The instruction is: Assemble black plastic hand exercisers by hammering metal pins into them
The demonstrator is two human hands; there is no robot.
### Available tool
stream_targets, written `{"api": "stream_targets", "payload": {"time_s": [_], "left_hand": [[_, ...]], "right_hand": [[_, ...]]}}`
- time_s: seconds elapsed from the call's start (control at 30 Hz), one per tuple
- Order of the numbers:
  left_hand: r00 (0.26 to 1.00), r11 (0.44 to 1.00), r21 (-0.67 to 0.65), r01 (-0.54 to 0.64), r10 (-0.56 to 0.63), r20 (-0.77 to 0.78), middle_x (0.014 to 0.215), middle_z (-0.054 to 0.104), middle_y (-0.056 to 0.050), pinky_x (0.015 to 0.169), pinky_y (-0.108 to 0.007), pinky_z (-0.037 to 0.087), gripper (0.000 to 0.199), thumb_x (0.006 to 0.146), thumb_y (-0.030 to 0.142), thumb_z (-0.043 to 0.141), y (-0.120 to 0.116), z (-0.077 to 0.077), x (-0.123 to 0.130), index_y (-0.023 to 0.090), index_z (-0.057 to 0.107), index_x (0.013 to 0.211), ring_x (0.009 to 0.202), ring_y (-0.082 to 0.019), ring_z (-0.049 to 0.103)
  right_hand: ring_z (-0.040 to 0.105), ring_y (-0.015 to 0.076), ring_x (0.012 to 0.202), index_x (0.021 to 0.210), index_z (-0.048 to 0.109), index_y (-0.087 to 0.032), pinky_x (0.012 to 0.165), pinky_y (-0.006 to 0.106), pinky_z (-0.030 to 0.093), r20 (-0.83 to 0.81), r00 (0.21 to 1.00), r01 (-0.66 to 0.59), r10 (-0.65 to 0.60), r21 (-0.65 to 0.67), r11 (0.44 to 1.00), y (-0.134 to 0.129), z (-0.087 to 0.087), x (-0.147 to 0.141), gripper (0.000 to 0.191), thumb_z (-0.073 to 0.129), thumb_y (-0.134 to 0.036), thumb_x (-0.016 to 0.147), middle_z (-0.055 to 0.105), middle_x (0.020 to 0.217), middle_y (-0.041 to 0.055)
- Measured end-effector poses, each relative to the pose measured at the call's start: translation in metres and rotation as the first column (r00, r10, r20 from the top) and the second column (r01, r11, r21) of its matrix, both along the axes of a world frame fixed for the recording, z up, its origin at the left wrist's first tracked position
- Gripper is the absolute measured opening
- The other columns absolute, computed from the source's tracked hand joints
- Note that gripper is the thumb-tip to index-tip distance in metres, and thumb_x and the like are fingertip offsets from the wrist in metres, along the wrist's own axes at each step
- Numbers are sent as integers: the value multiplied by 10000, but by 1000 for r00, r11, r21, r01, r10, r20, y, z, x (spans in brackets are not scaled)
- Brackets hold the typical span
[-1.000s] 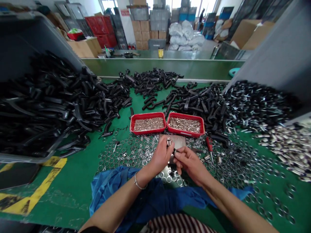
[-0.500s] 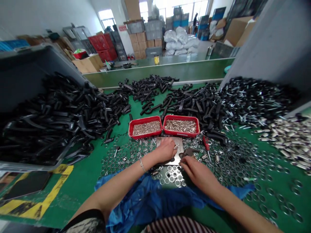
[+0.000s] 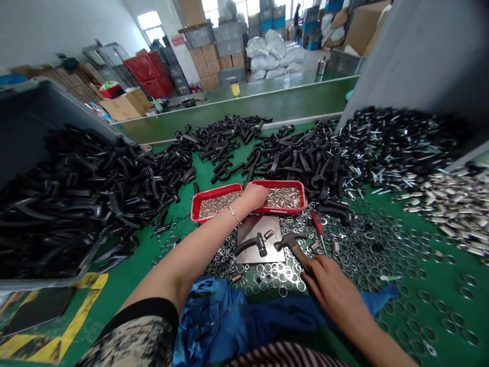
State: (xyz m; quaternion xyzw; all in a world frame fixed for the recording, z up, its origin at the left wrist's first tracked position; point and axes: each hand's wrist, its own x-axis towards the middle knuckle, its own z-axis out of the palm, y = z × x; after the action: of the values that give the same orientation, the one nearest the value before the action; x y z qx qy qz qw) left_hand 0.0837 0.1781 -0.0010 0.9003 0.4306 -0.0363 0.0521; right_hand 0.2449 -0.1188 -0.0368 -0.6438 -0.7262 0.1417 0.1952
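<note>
Two red trays point(image 3: 196, 210) sit beyond a metal plate point(image 3: 246, 227), the left hand point(image 3: 255, 197) over the left end of the right one among pins point(image 3: 284, 198); its fingertips are hidden, so I cannot tell if it grasps any. The right hand point(image 3: 331, 282) clasps a claw hammer point(image 3: 292, 245) by its handle, while a black lever point(image 3: 252, 243) and silver cylinder point(image 3: 269, 234) lie left of it on the plate.
</note>
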Motion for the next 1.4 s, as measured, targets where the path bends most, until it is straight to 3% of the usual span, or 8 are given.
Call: {"api": "stream_targets", "payload": {"time_s": [0.23,0.37,0.47,0.63,0.8,1.0,1.2,1.4], "left_hand": [[971,994,64,-84,67,230,1023,663,-155,892,-397,424,164,840,59,483,-22,5,-13,123,629,874,1001,-258,603],[789,974,-207,-87,194,583,875,657,-55,750,-315,482,100,814,106,539,-53,13,-39,163,585,882,804,-169,610],[589,872,-486,55,365,721,823,657,-33,682,-298,487,136,771,170,648,-86,14,-69,171,606,901,725,-146,603],[620,848,-531,5,414,667,743,661,-30,668,-316,468,150,850,316,619,-124,1,-99,181,669,807,680,-153,583],[610,918,-393,-51,340,716,824,684,-24,745,-310,474,142,892,293,581,-127,-13,-96,193,665,836,785,-163,620],[579,894,-440,-86,405,708,807,664,-22,692,-289,465,158,871,330,638,-126,-18,-91,174,643,847,728,-154,607],[725,939,-287,-192,333,604,840,634,-43,770,-330,455,165,906,300,599,-132,-34,-82,172,614,802,836,-198,590],[883,1000,-30,-2,16,470,900,613,-93,902,-422,425,176,952,293,529,-134,-30,-77,177,595,836,947,-258,580]], "right_hand": [[586,302,1038,1221,554,-193,900,484,490,-37,999,19,-20,-26,999,12,-4,7,304,474,-302,950,602,1106,148],[630,270,882,1200,544,-150,816,440,502,-215,967,93,-139,-213,973,34,9,15,396,562,-382,879,653,992,124],[595,190,674,1109,596,-172,610,324,486,-467,826,70,-316,-471,879,50,23,22,398,598,-482,859,639,794,45],[527,114,546,913,679,-169,435,219,381,-600,549,-155,-581,-757,635,59,39,25,434,621,-593,847,627,726,34],[508,92,542,918,638,-200,455,196,407,-678,395,-231,-620,-726,648,53,45,13,367,636,-563,860,571,726,-2],[157,78,437,728,447,-230,306,181,183,-812,125,-477,-570,-553,683,43,25,0,434,495,-624,902,278,580,-74],[559,127,654,846,531,-207,677,290,510,-859,440,-470,-264,-470,747,43,30,-10,327,500,-511,964,522,719,-16],[431,92,411,924,493,-231,402,249,341,-680,696,-218,-232,-508,833,46,20,-1,361,413,-580,969,604,734,-24]]}}
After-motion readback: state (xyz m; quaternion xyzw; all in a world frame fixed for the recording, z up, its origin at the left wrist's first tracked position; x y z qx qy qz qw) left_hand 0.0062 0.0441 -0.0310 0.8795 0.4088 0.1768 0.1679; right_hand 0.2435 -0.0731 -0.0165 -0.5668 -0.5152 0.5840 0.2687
